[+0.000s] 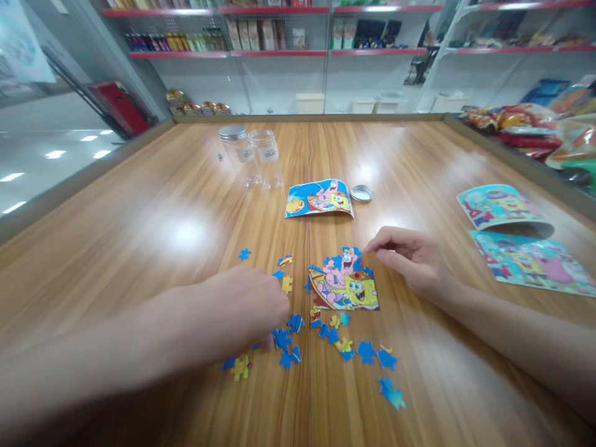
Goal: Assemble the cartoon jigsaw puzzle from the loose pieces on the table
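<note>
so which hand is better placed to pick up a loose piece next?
Probably the left: the left hand is down among the loose puzzle pieces, while the right hand is by the upper right corner of the partly assembled puzzle.

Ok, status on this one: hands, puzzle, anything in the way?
Left hand among loose pieces, grip hidden. Right hand at upper right of partly built puzzle, contact unclear. Puzzle's top edge ragged. No obstacle seen between right hand and puzzle.
</note>
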`<state>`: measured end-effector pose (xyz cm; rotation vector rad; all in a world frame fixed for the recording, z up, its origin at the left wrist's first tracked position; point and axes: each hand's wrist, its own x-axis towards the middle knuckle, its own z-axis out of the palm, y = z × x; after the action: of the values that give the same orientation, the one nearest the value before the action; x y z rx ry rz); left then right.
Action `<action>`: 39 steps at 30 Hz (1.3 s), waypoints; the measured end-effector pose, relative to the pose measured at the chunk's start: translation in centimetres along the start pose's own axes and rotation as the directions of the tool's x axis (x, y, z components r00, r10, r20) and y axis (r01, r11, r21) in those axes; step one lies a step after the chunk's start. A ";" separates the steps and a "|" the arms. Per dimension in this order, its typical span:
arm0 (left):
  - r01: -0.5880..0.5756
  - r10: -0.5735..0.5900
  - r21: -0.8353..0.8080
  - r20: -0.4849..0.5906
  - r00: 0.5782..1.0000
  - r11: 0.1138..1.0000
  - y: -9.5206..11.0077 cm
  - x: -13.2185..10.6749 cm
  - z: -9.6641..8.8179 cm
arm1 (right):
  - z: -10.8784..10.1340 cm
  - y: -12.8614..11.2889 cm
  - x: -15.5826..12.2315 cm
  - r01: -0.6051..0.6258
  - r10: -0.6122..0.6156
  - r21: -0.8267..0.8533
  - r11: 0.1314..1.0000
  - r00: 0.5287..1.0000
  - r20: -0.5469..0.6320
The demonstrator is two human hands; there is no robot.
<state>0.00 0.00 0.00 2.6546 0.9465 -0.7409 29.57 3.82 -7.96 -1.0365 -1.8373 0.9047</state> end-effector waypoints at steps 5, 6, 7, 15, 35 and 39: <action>-0.042 0.042 -0.035 -0.010 0.999 0.999 -0.3 -0.4 -0.1 | 0.0 0.1 0.1 0.000 0.000 0.006 1.000 1.000 0.003; -0.043 0.042 -0.027 -0.011 0.999 0.999 -0.2 -0.4 -0.2 | 0.0 0.1 0.1 0.002 -0.002 0.006 1.000 1.000 0.003; -0.041 0.041 -0.022 -0.010 0.999 0.999 -0.1 -0.5 -0.2 | 0.0 0.1 0.1 0.002 -0.003 0.003 1.000 1.000 0.001; -0.044 0.044 0.030 -0.004 0.999 0.999 0.5 -0.3 -0.5 | -0.1 0.1 0.1 -0.021 0.021 -0.041 0.999 1.000 0.008; -0.175 0.182 0.092 -0.073 0.981 0.980 0.7 -0.2 -0.1 | 0.1 -0.1 0.2 0.010 -0.010 -0.041 0.999 1.000 -0.011; -0.137 0.150 0.105 -0.134 0.980 0.985 -0.5 -0.7 -0.5 | 0.1 -0.1 0.1 0.014 -0.015 -0.036 0.999 1.000 -0.011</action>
<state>-0.59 0.17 0.84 2.8550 0.7587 -0.5856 29.37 3.88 -7.84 -1.0471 -1.8561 0.8583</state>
